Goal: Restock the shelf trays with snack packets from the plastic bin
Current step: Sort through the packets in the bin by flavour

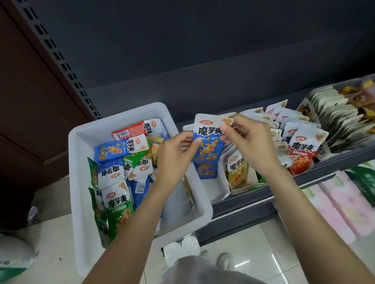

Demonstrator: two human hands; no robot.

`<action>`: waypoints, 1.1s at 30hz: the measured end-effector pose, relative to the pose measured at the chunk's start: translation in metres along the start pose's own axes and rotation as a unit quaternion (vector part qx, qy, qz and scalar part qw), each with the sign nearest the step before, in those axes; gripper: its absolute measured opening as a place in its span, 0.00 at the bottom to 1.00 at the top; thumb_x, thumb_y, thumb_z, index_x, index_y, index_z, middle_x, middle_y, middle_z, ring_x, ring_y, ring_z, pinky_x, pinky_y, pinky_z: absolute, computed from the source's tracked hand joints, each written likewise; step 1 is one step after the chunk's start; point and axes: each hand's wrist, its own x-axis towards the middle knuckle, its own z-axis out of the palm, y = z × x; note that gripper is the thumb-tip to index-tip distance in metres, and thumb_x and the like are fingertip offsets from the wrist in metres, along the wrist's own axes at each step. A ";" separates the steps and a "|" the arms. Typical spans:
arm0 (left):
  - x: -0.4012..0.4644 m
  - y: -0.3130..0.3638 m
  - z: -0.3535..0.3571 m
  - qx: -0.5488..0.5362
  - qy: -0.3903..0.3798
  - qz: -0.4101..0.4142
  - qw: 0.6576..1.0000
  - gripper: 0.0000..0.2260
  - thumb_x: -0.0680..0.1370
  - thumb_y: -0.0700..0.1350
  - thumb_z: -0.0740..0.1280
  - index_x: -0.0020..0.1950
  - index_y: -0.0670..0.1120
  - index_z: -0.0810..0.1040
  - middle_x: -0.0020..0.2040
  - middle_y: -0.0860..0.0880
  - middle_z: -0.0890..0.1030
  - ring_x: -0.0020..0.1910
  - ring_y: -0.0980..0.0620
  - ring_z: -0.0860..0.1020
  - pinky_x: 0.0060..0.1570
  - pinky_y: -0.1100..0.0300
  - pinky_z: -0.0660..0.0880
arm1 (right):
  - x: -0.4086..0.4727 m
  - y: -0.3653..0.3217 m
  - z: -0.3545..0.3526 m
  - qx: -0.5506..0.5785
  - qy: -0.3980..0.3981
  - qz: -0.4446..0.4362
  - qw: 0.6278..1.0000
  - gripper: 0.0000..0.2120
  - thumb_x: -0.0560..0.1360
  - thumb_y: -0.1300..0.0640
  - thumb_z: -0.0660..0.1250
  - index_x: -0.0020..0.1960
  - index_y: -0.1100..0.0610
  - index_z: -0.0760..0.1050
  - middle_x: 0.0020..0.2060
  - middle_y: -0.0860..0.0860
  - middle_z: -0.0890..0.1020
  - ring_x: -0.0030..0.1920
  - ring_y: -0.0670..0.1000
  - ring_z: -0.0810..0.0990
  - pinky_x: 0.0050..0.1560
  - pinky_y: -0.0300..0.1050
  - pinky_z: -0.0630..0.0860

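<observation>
Translucent white plastic bin (77, 155), smooth matt walls, glossy printed film snack packets (121, 147), matt dark grey metal shelf (233, 82) with perforated upright (63, 60), dark wood-look panel (9, 81), glossy pale floor tiles (254, 251) with reflections

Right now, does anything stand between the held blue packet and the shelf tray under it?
Nothing visible. Both hands pinch the blue packet above the leftmost white shelf tray, whose near end looks open.
</observation>
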 end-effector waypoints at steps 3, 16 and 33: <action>0.005 0.000 0.005 0.020 -0.005 -0.001 1.000 0.07 0.76 0.45 0.68 0.50 0.43 0.81 0.45 0.53 0.82 0.42 0.67 0.79 0.39 0.70 0.77 | 0.004 0.007 -0.003 -0.062 0.011 -0.025 0.998 0.11 0.78 0.52 0.64 0.41 0.58 0.72 0.37 0.52 0.83 0.40 0.45 0.83 0.34 0.48 0.79; 0.010 -0.032 0.008 0.254 0.005 0.053 0.966 0.08 0.70 0.44 0.74 0.46 0.43 0.79 0.43 0.48 0.81 0.44 0.49 0.76 0.39 0.62 0.67 | 0.016 0.027 0.021 -0.293 -0.035 -0.129 0.947 0.07 0.73 0.60 0.70 0.51 0.57 0.81 0.43 0.53 0.84 0.47 0.55 0.79 0.39 0.44 0.73; -0.075 -0.073 -0.092 0.391 0.000 0.016 0.920 0.10 0.72 0.49 0.71 0.52 0.48 0.81 0.47 0.50 0.82 0.49 0.49 0.77 0.50 0.51 0.76 | -0.027 -0.026 0.076 -0.163 -0.160 -0.260 0.938 0.07 0.73 0.63 0.68 0.51 0.57 0.79 0.44 0.51 0.81 0.43 0.52 0.80 0.39 0.46 0.79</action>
